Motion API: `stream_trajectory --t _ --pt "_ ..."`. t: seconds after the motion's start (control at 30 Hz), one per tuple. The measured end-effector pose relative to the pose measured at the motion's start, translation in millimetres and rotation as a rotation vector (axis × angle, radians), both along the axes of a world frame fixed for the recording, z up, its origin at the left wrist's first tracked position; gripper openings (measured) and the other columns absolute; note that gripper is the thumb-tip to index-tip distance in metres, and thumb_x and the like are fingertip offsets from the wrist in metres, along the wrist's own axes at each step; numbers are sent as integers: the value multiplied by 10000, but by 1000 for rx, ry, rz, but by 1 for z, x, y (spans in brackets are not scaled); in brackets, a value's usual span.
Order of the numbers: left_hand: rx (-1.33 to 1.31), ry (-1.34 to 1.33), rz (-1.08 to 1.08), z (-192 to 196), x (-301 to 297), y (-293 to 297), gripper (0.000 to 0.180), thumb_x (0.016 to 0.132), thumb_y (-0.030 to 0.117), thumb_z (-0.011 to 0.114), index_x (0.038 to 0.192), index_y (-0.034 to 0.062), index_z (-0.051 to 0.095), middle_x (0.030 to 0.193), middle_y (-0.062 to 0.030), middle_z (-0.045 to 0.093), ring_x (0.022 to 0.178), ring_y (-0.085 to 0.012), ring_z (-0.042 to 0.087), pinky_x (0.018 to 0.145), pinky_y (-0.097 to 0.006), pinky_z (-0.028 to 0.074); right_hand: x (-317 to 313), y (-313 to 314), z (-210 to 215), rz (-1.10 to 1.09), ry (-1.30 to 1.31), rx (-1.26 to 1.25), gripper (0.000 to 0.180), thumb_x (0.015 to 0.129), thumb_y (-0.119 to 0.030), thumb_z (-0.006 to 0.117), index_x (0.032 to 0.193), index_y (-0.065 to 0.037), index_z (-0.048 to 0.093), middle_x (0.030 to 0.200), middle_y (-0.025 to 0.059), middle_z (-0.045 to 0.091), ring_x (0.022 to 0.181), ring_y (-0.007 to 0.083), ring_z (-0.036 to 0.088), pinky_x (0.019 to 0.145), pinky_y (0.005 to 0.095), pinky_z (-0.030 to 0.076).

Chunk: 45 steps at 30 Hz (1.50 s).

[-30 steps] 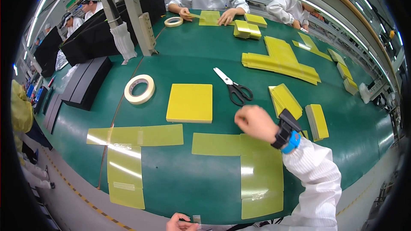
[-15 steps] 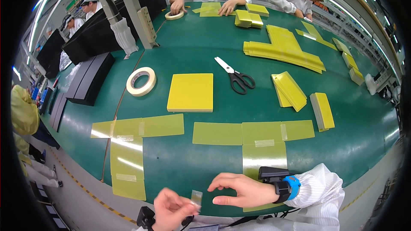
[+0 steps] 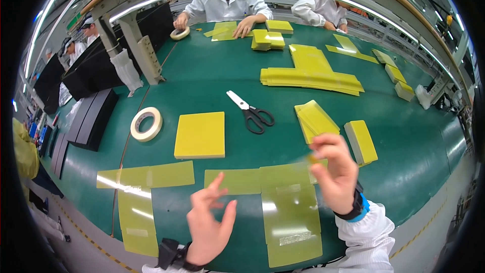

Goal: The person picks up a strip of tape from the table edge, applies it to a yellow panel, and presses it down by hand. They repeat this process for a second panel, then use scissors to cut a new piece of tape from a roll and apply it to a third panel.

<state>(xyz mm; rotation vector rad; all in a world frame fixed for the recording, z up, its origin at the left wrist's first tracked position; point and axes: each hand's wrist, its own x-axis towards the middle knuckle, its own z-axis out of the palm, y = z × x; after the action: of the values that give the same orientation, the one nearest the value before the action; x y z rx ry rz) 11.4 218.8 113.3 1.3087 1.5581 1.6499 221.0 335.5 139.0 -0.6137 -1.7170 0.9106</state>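
Observation:
My left hand (image 3: 209, 222) is open, its fingers spread over the table just below the left arm of a T-shaped piece of translucent yellow sheets (image 3: 290, 210). My right hand (image 3: 336, 172) is raised over that piece's right arm, thumb and fingertips pinched around something small and blurred that I cannot make out. Clear tape strips cross the piece's seams, including a lower tape strip (image 3: 295, 237). To the left lies a second T-shaped yellow piece (image 3: 136, 217), also taped. A stack of yellow strips (image 3: 316, 121) sits just beyond my right hand.
Black-handled scissors (image 3: 251, 112), a square yellow stack (image 3: 200, 135) and a masking tape roll (image 3: 146, 124) lie mid-table. A narrow yellow stack (image 3: 361, 142) stands at right, with piled T-shaped sheets (image 3: 313, 73) farther back. Across the table, a co-worker's hand (image 3: 244, 27) rests on yellow sheets.
My right hand has risen to the far right and closed into a pinch. My left hand no longer pinches the clear tape piece and has spread. The view has shifted; a lower tape strip shows.

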Motion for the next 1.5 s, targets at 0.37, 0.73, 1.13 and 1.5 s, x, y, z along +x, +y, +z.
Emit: stream_trajectory --t 0.37,0.73,1.13,1.5 --pt "-138 747 -228 -83 8 47 316 820 10 653 1063 10 450 1187 -117 618 1221 -358 498 1004 -581 340 24 14 -97 175 -706 117 422 904 -121 561 1320 -102 489 1029 120 660 1168 278 550 1013 432 369" --pt "-183 675 -176 -92 10 52 280 844 22 655 1043 23 459 1183 -124 632 1223 -353 517 1023 -618 288 24 19 -103 181 -659 36 422 879 -90 589 1288 -82 485 1079 75 663 1187 256 551 1008 453 370" --pt "-190 696 -180 -89 10 52 267 844 24 657 1037 14 472 1162 -119 644 1200 -354 534 1003 -625 300 24 20 -104 190 -671 40 448 843 -68 630 1258 -90 463 1201 35 627 1195 263 553 1018 466 365" --pt "-209 688 -183 -88 10 52 394 838 21 655 1207 -3 520 972 -103 660 1209 -323 527 1012 -619 297 22 21 -104 190 -695 34 412 859 -88 620 1246 -83 479 1230 40 610 1190 243 552 1011 446 372"
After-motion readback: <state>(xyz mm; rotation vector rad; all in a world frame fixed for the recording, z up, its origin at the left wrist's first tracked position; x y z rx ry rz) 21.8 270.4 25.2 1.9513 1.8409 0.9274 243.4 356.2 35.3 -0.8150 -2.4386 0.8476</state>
